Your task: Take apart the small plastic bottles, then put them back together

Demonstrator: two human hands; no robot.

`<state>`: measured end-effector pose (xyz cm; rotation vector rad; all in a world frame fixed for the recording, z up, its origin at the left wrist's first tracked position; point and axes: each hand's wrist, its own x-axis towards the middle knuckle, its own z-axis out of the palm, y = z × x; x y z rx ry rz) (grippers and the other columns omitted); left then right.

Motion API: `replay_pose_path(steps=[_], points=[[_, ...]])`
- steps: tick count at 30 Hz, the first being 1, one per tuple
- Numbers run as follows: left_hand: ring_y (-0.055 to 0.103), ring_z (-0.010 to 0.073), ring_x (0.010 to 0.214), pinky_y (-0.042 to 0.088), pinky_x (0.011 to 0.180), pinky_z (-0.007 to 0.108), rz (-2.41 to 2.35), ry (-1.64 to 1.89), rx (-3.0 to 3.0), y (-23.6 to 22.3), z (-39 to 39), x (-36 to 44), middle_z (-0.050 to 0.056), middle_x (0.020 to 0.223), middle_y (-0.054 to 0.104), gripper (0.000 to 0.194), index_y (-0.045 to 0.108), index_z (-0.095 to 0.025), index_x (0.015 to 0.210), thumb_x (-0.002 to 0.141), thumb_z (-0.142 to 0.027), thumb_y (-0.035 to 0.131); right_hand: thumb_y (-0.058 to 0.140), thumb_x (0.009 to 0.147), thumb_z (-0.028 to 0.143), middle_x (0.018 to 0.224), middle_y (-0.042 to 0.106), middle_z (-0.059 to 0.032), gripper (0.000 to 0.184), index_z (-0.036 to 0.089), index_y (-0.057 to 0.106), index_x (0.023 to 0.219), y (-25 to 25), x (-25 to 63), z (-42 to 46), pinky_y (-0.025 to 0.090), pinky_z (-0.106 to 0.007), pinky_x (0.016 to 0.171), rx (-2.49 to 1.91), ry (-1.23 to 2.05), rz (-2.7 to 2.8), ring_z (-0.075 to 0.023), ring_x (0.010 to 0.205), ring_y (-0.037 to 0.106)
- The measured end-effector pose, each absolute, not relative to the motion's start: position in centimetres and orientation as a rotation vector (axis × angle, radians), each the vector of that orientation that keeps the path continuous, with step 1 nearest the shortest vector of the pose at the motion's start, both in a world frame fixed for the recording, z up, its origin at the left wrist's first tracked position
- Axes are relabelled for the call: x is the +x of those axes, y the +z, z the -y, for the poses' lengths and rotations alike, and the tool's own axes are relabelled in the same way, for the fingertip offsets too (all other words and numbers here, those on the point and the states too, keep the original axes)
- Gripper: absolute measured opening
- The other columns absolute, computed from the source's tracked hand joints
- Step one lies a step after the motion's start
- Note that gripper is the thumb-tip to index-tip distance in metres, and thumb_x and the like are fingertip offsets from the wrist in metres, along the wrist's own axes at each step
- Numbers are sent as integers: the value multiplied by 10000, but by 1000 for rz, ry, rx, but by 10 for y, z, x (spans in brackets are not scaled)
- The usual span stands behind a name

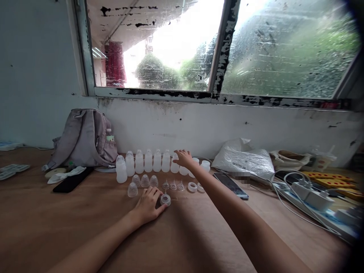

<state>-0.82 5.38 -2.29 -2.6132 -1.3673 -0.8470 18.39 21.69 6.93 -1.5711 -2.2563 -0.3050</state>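
My left hand [149, 204] rests on the table, thumb and fingers against a translucent collar ring [165, 200] with a thin stem sticking up from its middle. Further away, my right hand [184, 158] is stretched over the row of frosted baby bottles [148, 162], fingers apart beside a bottle [174, 167]; no grip on it can be made out. Several bottles on the left wear clear domed caps. Loose clear caps [136, 181] stand before the row. Small clear pieces with thin stems [173, 185] and white rings [192, 187] lie to their right, partly behind my right forearm.
A grey backpack [85, 138] leans on the wall at left, near a black phone-like slab [73, 179]. At right are a phone [231, 185], a plastic-wrapped package [244, 159], a power strip [321, 208] with loose white cables, and yellow trays [331, 180].
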Motion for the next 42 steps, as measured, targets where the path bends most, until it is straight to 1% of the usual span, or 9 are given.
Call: replay_pose_path(steps=[3,6,9,11,15,22,31,39,42], points=[[481,223,899,365,779,359,1368,-829,-2618,-23,-55,-8,54,932,551,307,528,-186,940,776,-438,469,441,825,267,1076,553,-140,271,149,503,1060,69,175,-194,288,-366,824,-1472,-309,2181,-255,1025,440],[476,231,912,359,788,375,1364,-823,-2627,-24,-56,-9,57,933,557,308,528,-182,944,787,-435,453,260,896,275,870,603,-84,292,153,523,925,48,164,-150,350,-252,685,-1373,-249,2182,-158,789,530],[476,232,909,364,777,377,1356,-834,-2639,-25,-57,-9,56,928,559,292,531,-184,926,793,-429,445,348,866,358,696,590,-9,248,185,516,808,12,160,-101,335,-200,547,-1275,-155,2260,-110,603,517],[480,227,894,371,766,370,1354,-839,-2642,-25,-57,-9,56,915,560,270,534,-182,908,790,-412,454,419,830,374,668,571,5,201,192,500,851,-9,161,-78,317,-201,514,-1112,-4,2310,-108,559,499],[484,221,888,378,770,362,1346,-832,-2646,-24,-56,-9,56,910,565,248,532,-178,908,779,-383,480,488,787,349,688,554,4,202,199,475,922,-25,165,-67,327,-210,542,-1058,116,2304,-118,583,495],[471,223,945,373,815,363,1253,-807,-2675,-24,-55,-10,60,967,569,305,520,-181,1016,781,-373,488,438,776,180,703,532,-14,30,183,467,769,-27,162,-73,330,-219,574,-985,196,2293,-124,616,474],[484,219,899,389,803,351,1271,-905,-2693,-23,-55,-9,61,896,579,292,542,-174,944,767,-402,498,397,725,98,675,523,4,106,193,443,744,-27,161,-79,365,-219,582,-981,361,2212,-123,612,476],[495,224,901,391,802,361,1325,-876,-2664,-22,-53,-9,60,911,572,262,523,-179,928,772,-387,488,322,749,113,449,415,70,210,182,498,840,-19,167,-83,345,-181,425,-1066,904,1925,-92,414,428],[505,231,890,394,783,378,1413,-950,-2551,-26,-54,-9,64,939,553,284,483,-182,955,775,-402,475,376,773,202,516,455,58,172,173,513,872,-22,168,-87,355,-187,425,-1137,829,1801,-86,425,431]])
